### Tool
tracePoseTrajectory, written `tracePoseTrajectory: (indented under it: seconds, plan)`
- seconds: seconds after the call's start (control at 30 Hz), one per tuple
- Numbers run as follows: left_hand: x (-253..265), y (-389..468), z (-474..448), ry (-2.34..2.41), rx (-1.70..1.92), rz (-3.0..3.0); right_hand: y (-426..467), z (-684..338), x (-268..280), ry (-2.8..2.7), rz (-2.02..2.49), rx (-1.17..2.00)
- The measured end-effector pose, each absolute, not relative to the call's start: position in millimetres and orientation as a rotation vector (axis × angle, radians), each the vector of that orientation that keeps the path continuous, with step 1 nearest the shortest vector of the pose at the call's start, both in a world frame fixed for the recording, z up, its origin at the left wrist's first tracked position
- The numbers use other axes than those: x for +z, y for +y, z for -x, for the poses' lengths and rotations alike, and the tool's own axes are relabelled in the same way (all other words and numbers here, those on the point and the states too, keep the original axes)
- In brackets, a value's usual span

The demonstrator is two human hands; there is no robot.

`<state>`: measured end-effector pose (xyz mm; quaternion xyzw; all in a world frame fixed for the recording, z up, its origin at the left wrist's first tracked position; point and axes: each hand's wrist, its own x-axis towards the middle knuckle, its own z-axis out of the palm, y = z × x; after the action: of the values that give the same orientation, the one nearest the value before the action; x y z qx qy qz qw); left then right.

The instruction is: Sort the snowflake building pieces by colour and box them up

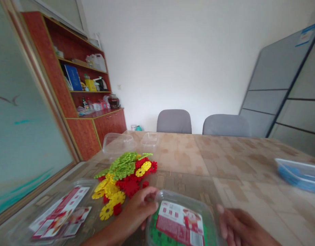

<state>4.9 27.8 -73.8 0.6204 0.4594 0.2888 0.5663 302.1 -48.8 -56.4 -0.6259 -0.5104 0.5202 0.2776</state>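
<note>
A clear plastic container (181, 194) stands at the front of the table, its lid bearing a red and white label (179, 220). Green pieces show through its walls. My left hand (143, 205) grips its far left corner between thumb and fingers. Beside its right edge is my right hand (235, 222), index finger extended and the others curled, with nothing visible in it; whether it touches the edge I cannot tell. Left of the container lies a heap of notched plastic building discs: green ones (125, 165), red ones (129, 185) and yellow ones (108, 188).
Clear lids with labels (61, 213) lie at the front left. Two clear tubs (117, 142) (150, 139) sit at the far edge. A tub of blue pieces (300, 176) is at the right. Two grey chairs (174, 121) (226, 124) stand behind the table (231, 153).
</note>
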Motion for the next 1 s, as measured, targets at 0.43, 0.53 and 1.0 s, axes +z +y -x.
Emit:
tracePoseTrajectory:
  seconds: [0.43, 0.53, 1.0]
  plan:
    - [-87, 6, -14, 1.178, 0.671, -1.378, 19, -212, -28, -2.034, 1.337, 1.205]
    - [-88, 4, -16, 1.159, 0.701, -1.35, 20, -203, -29, -2.001, 1.3, 1.287]
    - [-93, -8, -19, 0.884, 0.684, -1.325, 11, -214, -30, -1.675, 1.257, 1.655]
